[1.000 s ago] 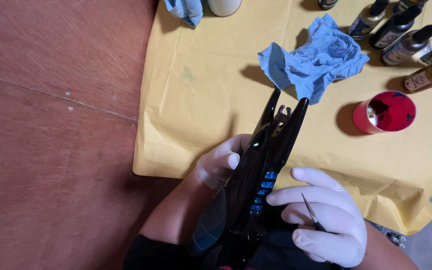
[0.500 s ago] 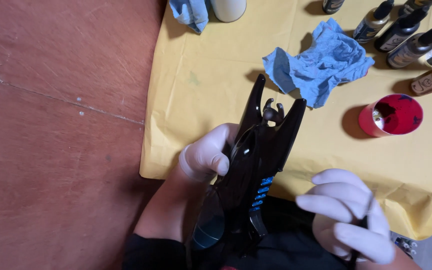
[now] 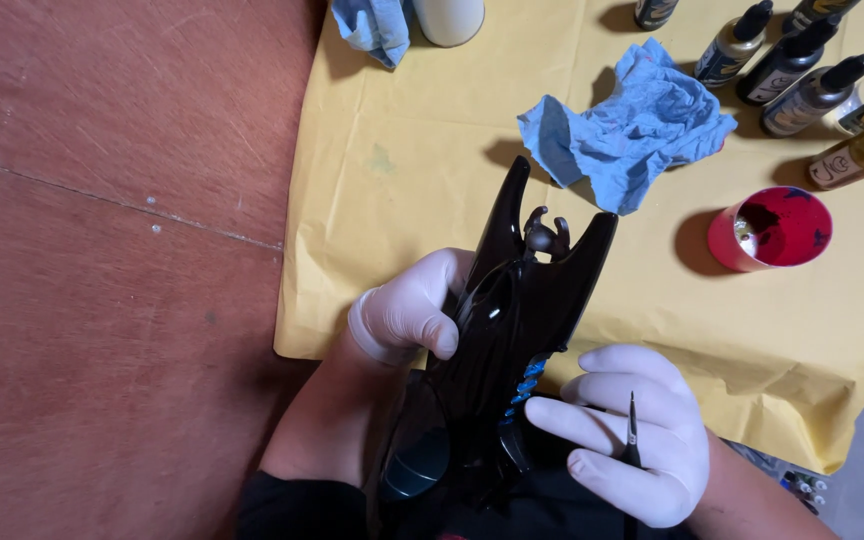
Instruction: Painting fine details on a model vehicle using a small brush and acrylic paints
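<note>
Model point(image 3: 512, 340) upright in the middle, left hand point(image 3: 407, 310) at its left side, right hand point(image 3: 632, 440) at its right with a brush point(image 3: 632, 430); behind it, on the paper sheet point(image 3: 402, 180), a crumpled cloth point(image 3: 622, 130); cup point(image 3: 770, 230) to the right; bottles point(image 3: 802, 70) behind the cup

The black model point(image 3: 512, 340) runs off the near edge, and the far white cup point(image 3: 449, 15) is cut off too.

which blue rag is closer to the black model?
The crumpled blue rag just above the black model tips, mid-cloth. The other blue rag sits at the top edge beside the white container.
</note>
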